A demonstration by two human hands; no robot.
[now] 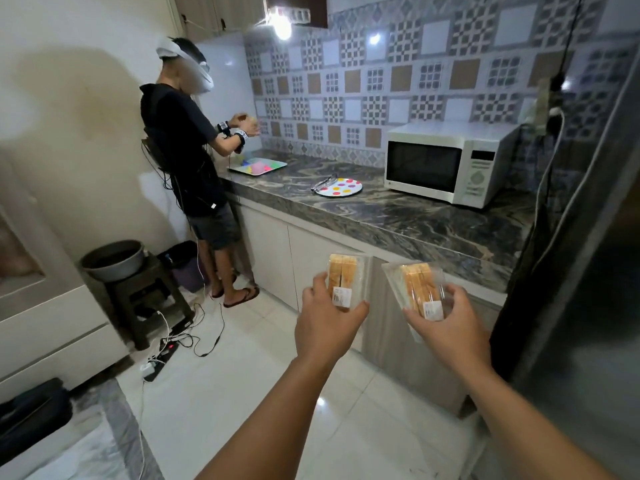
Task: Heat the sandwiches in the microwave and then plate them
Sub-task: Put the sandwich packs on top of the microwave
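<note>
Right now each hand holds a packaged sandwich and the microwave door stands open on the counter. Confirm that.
One detail is wrong: the microwave door is closed, not open, as the head view shows. The rest stands: the left hand holds one packaged sandwich, the right hand holds the other sandwich, and the microwave sits on the counter.
</note>
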